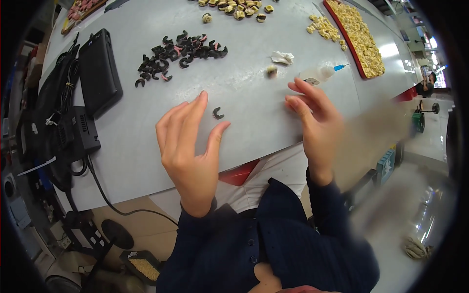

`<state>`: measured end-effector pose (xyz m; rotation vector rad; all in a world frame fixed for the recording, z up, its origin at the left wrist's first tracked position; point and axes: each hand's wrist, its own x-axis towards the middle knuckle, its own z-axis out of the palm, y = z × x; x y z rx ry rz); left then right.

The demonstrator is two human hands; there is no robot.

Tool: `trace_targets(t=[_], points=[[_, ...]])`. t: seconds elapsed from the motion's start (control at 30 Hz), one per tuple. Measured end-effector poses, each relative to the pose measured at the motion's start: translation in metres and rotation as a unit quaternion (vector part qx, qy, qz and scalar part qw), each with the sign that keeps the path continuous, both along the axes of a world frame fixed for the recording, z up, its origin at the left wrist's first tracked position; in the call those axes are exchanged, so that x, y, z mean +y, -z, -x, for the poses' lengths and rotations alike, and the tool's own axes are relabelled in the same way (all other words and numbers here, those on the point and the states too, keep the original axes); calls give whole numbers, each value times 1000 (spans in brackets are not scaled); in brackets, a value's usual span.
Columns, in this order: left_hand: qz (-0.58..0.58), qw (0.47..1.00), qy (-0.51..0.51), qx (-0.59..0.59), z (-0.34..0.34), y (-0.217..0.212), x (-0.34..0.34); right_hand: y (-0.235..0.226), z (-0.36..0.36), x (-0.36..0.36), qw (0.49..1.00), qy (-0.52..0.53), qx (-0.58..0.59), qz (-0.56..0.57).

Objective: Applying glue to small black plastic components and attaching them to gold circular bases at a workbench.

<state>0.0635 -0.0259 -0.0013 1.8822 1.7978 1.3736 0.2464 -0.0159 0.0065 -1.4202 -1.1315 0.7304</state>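
Your left hand [188, 146] hovers over the grey table [254, 102] near its front edge, fingers spread and loosely curved, palm away from you. It holds nothing. One small black C-shaped clip [218, 114] lies flat on the table just beyond the gap btw. your index finger and thumb, close to both fingertips but not touching either as far as you can see. So the clip sits right at the mouth of the open hand, not inside a pinch.

Your right hand [315, 124] is up at the table's front-right part, fingers extended and a bit fanned, also empty; nothing shows btw. thumb and fingers. It's well apart from the clip, to the clip's right.

Just past the right fingertips lies a small squeeze bottle w/ a blue needle tip [322, 73], on its side, tip pointing toward the right edge. Left of it sits a small round beige-and-dark piece [271, 71], and next to that a crumpled white scrap [282, 57].

Further back, toward the table's middle-left, a heap of the same black clips [181, 51], some w/ pink bits. At the left edge a black flat box [99, 71] w/ cables. Along the right edge a red tray of pale yellow pieces [359, 36]; more assembled beige pieces [239, 9] at the far edge.
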Motion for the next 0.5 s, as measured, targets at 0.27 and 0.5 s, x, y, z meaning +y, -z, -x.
trace_targets(t=[0.27,0.5], points=[[61,998,0,-15,-1,1,-3,13,-89,24,965,146,-171,-134],[52,998,8,-27,-6,2,-2,9,-167,100,891,120,-432,-66]])
